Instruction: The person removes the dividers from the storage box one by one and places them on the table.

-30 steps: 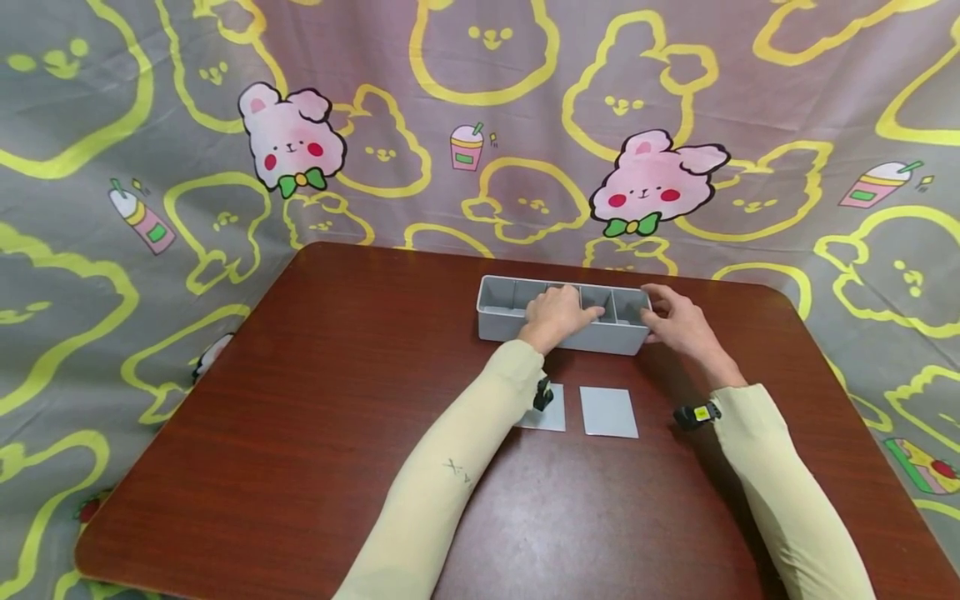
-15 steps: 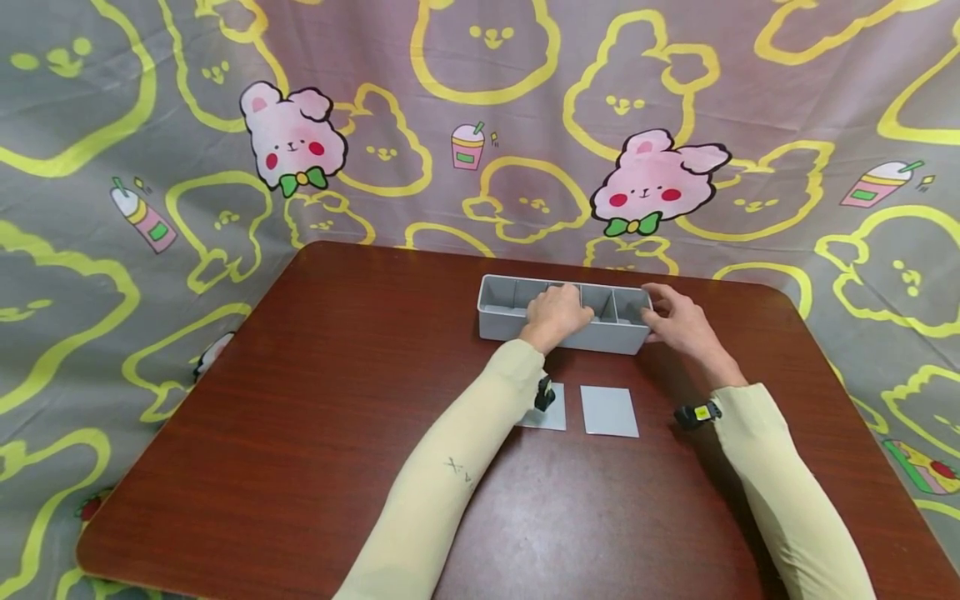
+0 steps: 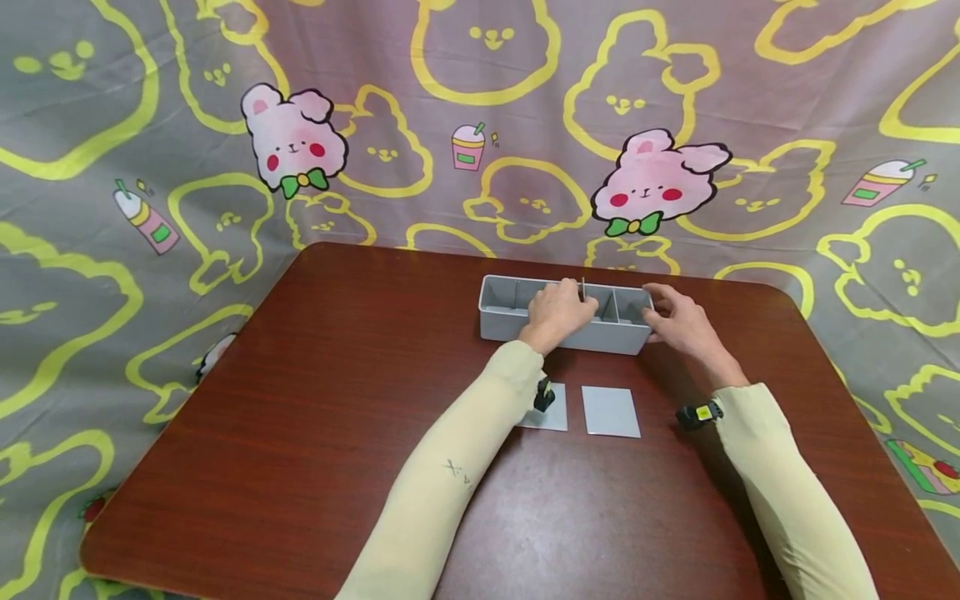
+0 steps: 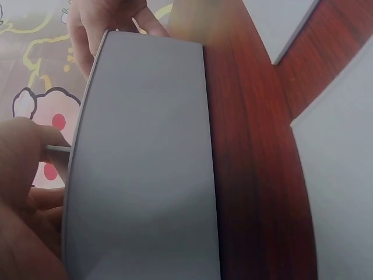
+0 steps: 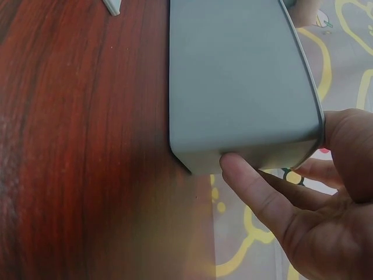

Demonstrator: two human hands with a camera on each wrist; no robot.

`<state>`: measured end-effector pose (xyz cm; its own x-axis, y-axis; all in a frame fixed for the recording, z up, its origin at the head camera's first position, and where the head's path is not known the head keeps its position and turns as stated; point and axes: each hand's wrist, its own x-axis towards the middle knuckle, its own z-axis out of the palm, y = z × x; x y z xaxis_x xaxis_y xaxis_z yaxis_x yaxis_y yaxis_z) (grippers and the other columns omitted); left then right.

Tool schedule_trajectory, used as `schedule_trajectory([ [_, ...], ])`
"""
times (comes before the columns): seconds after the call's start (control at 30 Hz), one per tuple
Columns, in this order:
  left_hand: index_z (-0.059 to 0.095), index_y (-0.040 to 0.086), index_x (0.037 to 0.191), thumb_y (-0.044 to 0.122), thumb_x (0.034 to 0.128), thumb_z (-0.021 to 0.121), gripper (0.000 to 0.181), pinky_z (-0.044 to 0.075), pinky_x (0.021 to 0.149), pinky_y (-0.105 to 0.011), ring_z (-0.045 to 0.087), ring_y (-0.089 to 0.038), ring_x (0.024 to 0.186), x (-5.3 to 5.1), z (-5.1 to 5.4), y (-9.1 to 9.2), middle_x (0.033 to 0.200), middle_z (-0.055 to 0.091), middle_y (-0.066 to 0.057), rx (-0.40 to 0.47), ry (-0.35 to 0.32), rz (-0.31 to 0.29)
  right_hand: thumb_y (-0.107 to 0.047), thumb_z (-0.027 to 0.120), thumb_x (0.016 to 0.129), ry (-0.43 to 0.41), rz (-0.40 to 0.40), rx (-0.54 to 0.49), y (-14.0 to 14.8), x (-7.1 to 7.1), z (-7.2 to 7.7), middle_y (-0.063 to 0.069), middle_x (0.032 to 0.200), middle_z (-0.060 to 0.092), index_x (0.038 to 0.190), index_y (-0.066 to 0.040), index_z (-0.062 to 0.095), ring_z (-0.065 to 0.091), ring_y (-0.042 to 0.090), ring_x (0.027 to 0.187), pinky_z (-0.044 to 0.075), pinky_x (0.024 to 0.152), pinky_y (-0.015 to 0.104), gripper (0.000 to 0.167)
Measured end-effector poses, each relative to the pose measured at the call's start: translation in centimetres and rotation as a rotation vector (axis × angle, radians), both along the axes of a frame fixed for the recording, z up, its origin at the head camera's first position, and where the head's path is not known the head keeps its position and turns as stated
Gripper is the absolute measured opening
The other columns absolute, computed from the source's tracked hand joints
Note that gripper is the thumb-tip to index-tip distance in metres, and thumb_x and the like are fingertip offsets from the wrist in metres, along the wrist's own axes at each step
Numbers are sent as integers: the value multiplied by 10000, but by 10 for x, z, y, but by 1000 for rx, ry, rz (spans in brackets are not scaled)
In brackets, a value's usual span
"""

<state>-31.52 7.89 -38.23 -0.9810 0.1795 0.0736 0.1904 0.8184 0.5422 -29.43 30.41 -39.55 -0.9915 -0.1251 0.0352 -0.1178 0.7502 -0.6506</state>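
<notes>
A long grey divided storage box (image 3: 600, 337) stands towards the back of the table. My left hand (image 3: 557, 312) reaches over its front wall and pinches a thin divider (image 3: 582, 289), whose top edge sticks up above the rim. In the left wrist view the edge of that divider (image 4: 57, 149) shows between thumb and fingers; its lower part is hidden behind the box wall. My right hand (image 3: 684, 325) grips the box's right end. In the right wrist view one fingertip (image 5: 236, 166) presses the outer end face, with other fingers near the rim.
Two flat light-grey panels lie on the table in front of the box: the right panel (image 3: 611, 412) in full view, the left panel (image 3: 553, 414) partly under my left forearm. A patterned curtain (image 3: 525, 125) hangs behind the brown table (image 3: 300, 400).
The divider's edge has come up above the box rim at my left hand, which has risen slightly. My right hand and the box have stayed in place.
</notes>
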Motion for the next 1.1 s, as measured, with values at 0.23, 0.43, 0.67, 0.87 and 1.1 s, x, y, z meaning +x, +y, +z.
schedule_trajectory([
  [0.23, 476, 178, 689, 332, 903, 525, 268, 308, 460, -293, 353, -136, 504, 0, 0, 0, 581, 397, 31, 30, 57, 4, -184, 531, 991, -2, -6, -1, -1, -1, 0, 325, 1340, 515, 1487, -88, 365, 721, 319, 809, 588, 716, 422, 532],
  [0.43, 474, 183, 681, 331, 899, 536, 271, 301, 457, -287, 349, -126, 490, 0, -1, 0, 562, 387, 39, 46, 80, 11, -202, 534, 992, -6, -5, -1, -1, -3, -2, 322, 1337, 522, 1487, -96, 369, 723, 303, 799, 589, 714, 411, 533],
  [0.67, 465, 180, 689, 321, 904, 523, 264, 284, 467, -280, 343, -130, 491, 1, -1, -1, 568, 392, 33, 77, 72, 8, -192, 522, 996, -4, 3, 6, 0, -2, -1, 326, 1350, 509, 1496, -94, 357, 717, 341, 845, 587, 734, 438, 535],
  [0.87, 506, 184, 759, 314, 902, 513, 194, 317, 493, -278, 396, -134, 519, 0, -2, -1, 611, 452, 24, 106, 85, 10, -189, 524, 995, -5, 2, 5, 0, -2, 0, 327, 1343, 508, 1494, -87, 356, 717, 334, 834, 586, 736, 435, 537],
  [1.1, 606, 186, 941, 323, 900, 525, 164, 404, 545, -277, 491, -148, 539, 1, -3, -1, 661, 567, 14, 180, 98, 18, -181, 524, 991, -8, -4, 3, 0, -2, 1, 331, 1351, 500, 1491, -85, 359, 720, 328, 822, 585, 739, 442, 536],
])
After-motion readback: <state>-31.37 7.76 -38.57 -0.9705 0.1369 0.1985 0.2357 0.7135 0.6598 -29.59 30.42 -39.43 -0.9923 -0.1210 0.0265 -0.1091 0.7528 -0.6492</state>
